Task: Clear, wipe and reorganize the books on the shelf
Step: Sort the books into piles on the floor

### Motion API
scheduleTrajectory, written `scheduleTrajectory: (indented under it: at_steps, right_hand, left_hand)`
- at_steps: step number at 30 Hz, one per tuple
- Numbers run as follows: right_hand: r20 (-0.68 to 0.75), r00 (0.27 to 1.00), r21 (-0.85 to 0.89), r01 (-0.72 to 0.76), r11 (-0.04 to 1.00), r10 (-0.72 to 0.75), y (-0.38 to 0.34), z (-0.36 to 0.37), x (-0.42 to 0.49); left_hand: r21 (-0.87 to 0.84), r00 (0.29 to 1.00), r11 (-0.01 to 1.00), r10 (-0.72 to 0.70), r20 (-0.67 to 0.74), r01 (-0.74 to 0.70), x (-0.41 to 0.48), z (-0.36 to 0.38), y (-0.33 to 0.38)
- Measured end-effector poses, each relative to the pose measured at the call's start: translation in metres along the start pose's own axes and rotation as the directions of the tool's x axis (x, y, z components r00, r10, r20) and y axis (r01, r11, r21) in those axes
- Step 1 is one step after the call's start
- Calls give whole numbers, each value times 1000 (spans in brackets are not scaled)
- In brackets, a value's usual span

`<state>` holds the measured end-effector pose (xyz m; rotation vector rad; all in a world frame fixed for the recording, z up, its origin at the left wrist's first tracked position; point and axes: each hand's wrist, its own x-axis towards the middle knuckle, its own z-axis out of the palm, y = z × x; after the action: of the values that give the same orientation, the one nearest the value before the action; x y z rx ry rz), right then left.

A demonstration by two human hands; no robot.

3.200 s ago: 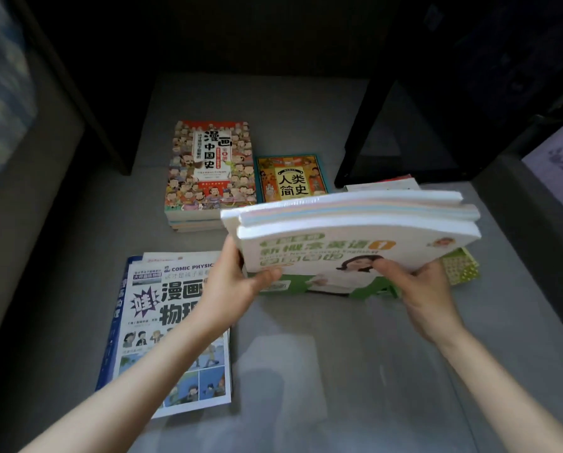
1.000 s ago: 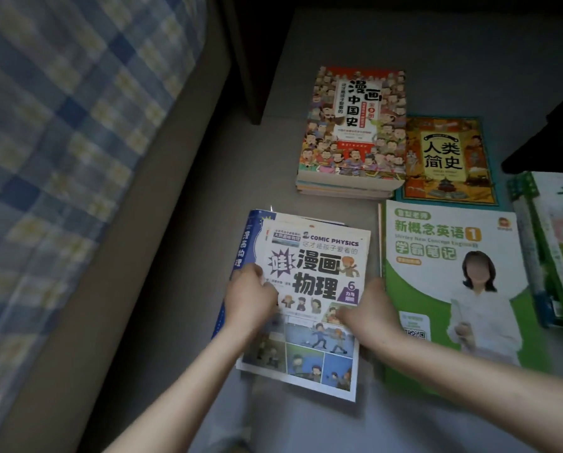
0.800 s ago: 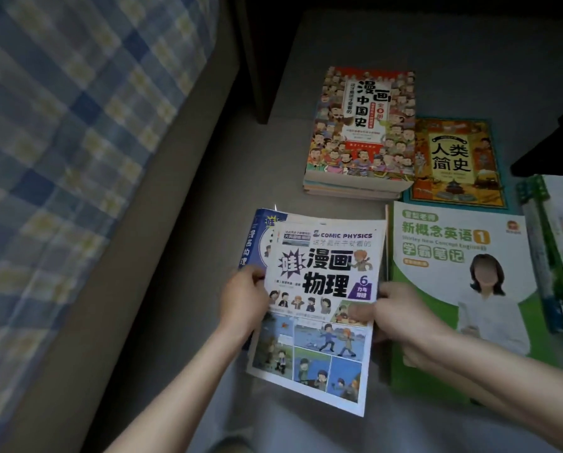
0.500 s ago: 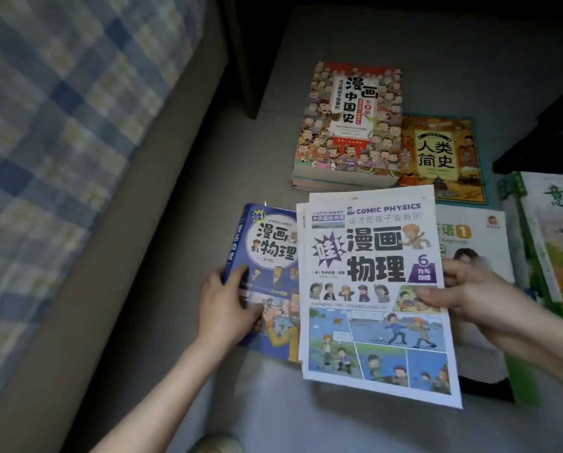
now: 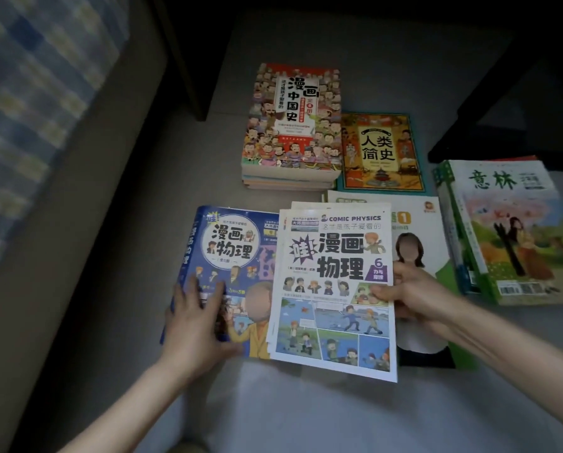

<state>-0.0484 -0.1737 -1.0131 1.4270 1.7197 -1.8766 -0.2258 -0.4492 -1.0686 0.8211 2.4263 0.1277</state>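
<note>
The right hand (image 5: pixel 417 299) pinches the right edge of a thin white pile of comic booklets (image 5: pixel 332 289), thumb on top. The left hand (image 5: pixel 195 322) lies flat, fingers spread, on a big blue comic book (image 5: pixel 227 256) just beside them. The booklets look light and floppy and may slide apart, so a hold under the middle seems safer. Everything is low on the grey floor (image 5: pixel 306 416), near the edge by the blue checked bed (image 5: pixel 38 76). A thick stack of crowd-cover books (image 5: pixel 293 125) sits further back.

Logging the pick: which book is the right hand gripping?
The white Comic Physics booklet, pinched by the right hand; the left hand rests on the blue book.
</note>
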Motion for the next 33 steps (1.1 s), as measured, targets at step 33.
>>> scheduleTrajectory:
  at_steps: [33]
  right_hand:
    - [-60,998,48,7,999,-4,-8,-18,-30]
  left_hand:
    - [315,992,940,-127,-19,127,11,9,37]
